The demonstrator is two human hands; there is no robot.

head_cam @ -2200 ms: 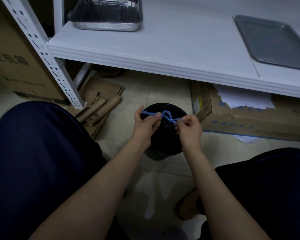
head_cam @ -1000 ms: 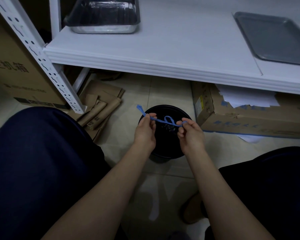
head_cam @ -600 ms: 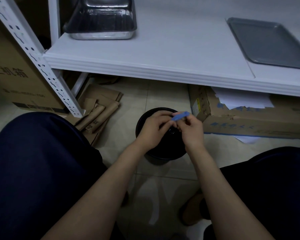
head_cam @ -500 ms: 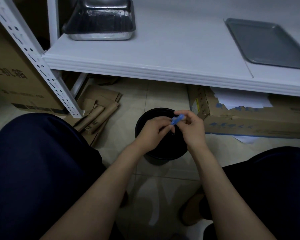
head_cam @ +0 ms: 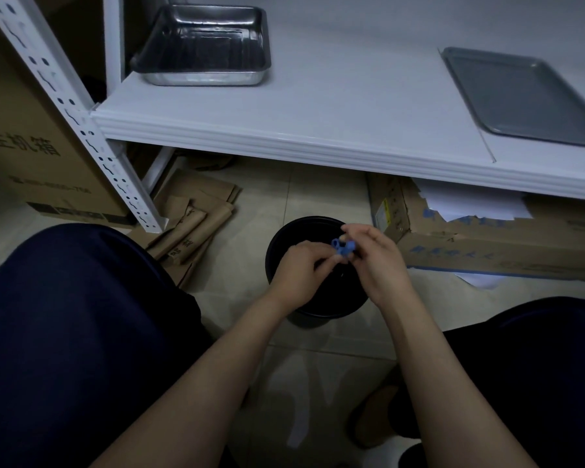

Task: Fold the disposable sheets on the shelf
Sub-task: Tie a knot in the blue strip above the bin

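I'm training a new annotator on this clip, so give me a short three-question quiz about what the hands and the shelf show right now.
1. True or false: both hands, the left hand and the right hand, pinch the small blue strip.
2. What lies directly below the hands? A) a cardboard box B) a round black bin C) a metal tray
3. Fill in: on the white shelf, the deep steel pan sits at the ____ end and the flat grey tray at the right.

Key: 1 true; 2 B; 3 left.
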